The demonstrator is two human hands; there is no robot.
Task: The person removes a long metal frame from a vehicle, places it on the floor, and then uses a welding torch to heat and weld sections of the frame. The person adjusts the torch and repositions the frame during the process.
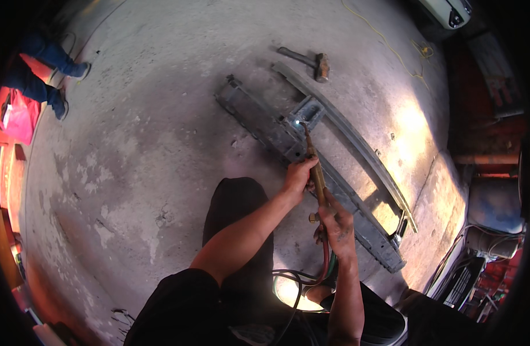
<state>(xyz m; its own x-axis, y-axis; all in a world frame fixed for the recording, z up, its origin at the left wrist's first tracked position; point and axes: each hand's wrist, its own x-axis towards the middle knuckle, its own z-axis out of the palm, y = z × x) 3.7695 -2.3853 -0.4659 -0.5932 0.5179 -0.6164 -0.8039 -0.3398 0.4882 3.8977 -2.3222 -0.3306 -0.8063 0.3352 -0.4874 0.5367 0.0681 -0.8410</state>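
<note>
A brass gas torch is held in both my hands. My left hand is closed round its front part, close to the dark metal beam. Farther back, my right hand wraps the torch's rear end, beside a brass valve knob. A bright bluish-white flame glows at the torch tip, against a bracket on the long dark metal beam. The beam lies slantwise on the concrete floor. From the torch's rear a red hose and a green hose run down toward my legs.
A thinner metal rail lies along the beam's far side. Beyond it rests a sledgehammer. A person's legs stand at the far left, near a pink bag. A yellow cord crosses the floor at the upper right.
</note>
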